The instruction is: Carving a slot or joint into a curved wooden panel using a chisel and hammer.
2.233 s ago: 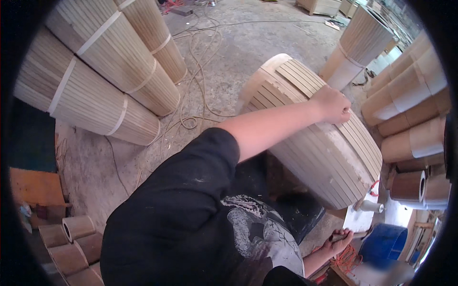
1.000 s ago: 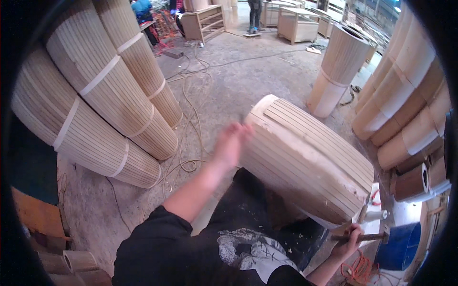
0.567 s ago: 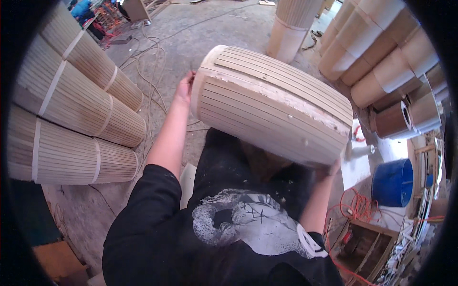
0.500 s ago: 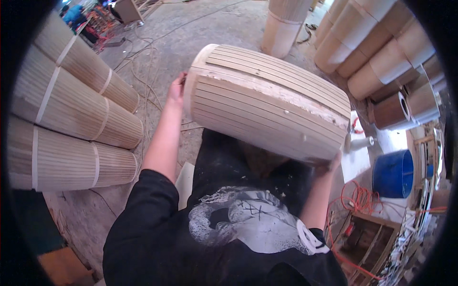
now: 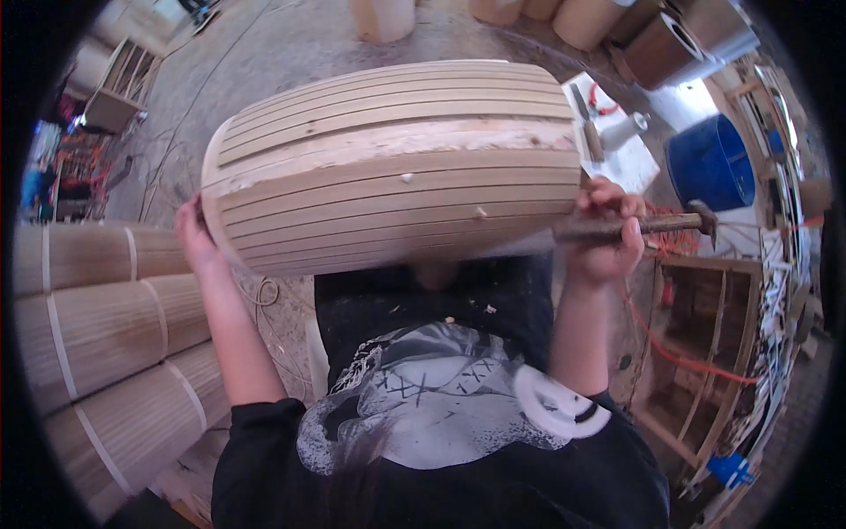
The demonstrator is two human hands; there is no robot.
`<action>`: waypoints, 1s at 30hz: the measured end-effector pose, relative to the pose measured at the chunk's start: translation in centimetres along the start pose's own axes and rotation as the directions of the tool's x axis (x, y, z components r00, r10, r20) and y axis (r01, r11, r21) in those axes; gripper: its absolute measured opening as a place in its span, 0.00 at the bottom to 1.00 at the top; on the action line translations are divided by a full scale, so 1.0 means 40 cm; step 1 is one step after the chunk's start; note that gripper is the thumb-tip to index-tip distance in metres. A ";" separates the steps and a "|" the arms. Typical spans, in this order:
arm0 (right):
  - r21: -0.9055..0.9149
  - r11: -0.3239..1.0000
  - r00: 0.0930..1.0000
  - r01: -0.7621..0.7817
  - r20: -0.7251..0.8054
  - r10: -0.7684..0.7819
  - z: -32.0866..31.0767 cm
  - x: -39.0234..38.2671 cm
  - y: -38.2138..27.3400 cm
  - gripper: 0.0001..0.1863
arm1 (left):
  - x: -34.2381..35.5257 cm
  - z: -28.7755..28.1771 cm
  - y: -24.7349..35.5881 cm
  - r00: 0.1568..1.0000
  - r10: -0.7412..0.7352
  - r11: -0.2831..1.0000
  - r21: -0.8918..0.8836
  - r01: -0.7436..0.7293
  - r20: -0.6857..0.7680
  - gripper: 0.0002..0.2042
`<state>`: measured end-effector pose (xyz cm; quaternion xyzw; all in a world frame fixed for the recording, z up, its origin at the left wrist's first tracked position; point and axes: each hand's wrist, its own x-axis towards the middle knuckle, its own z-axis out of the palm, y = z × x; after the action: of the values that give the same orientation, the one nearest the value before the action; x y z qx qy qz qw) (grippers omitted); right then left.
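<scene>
A barrel-shaped shell (image 5: 352,194) of narrow pale wooden staves lies sideways across my lap, with a rough light strip along its upper side. Its left end is gripped by my left hand (image 5: 196,231), thumb and fingers partly hidden behind the rim. At the other end my right hand (image 5: 608,231) has its fingers curled round the handle of a hammer (image 5: 670,224), beside the shell's edge. The hammer's head points away to the right. Two small light chips sit on the staves.
Strapped bundles of ribbed wooden cylinders (image 5: 115,335) lie at the left. To the right are a white board (image 5: 630,159) with tools and a bottle, a blue tub (image 5: 712,163), a wooden crate frame (image 5: 696,344) and an orange hose (image 5: 679,357). More cylinders (image 5: 590,22) stand behind.
My view has swung to the right, and the shell has tilted from sloping down rightward to nearly level. The hammer in my right hand now shows.
</scene>
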<state>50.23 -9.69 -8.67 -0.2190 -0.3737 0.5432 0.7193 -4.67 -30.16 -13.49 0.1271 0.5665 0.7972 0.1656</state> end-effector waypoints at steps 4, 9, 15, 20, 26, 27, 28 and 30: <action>0.030 0.999 0.945 0.045 0.323 -0.052 0.079 -0.017 0.057 0.16 | -0.050 0.158 0.176 0.849 0.519 0.843 0.221 -0.490 -0.100 0.12; -0.029 0.999 0.934 0.030 0.356 -0.018 0.068 -0.030 0.060 0.16 | -0.278 0.574 0.215 0.761 0.336 0.848 0.173 -0.500 0.555 0.08; -0.042 0.999 0.909 -0.001 0.415 0.019 0.067 -0.025 0.052 0.16 | -0.366 0.903 0.144 0.251 0.213 0.620 0.068 -0.782 0.944 0.07; -0.044 0.999 0.907 0.003 0.422 0.015 0.055 -0.036 0.051 0.16 | -0.412 0.957 0.078 0.223 0.099 0.698 0.092 -0.710 0.970 0.07; -0.096 0.995 0.907 0.017 0.420 0.025 0.058 -0.041 0.041 0.19 | -0.435 0.943 0.040 0.109 0.184 0.627 -0.031 -0.779 0.977 0.07; -0.093 0.996 0.908 0.011 0.418 0.029 0.057 -0.041 0.045 0.19 | -0.434 0.946 0.042 0.103 0.187 0.600 -0.031 -0.800 0.977 0.07; -0.080 0.996 0.903 0.040 0.430 -0.001 0.056 -0.039 0.048 0.17 | -0.434 0.947 0.042 0.097 0.191 0.572 -0.030 -0.820 0.977 0.07; -0.062 0.996 0.895 0.066 0.446 -0.031 0.056 -0.037 0.050 0.15 | -0.430 0.940 0.026 0.109 0.192 0.579 -0.022 -0.815 0.975 0.07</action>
<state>47.07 -10.67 -9.17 -0.1068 -0.5534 0.5464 0.6195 25.56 -5.13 -0.51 0.7860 0.4746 0.3819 0.1052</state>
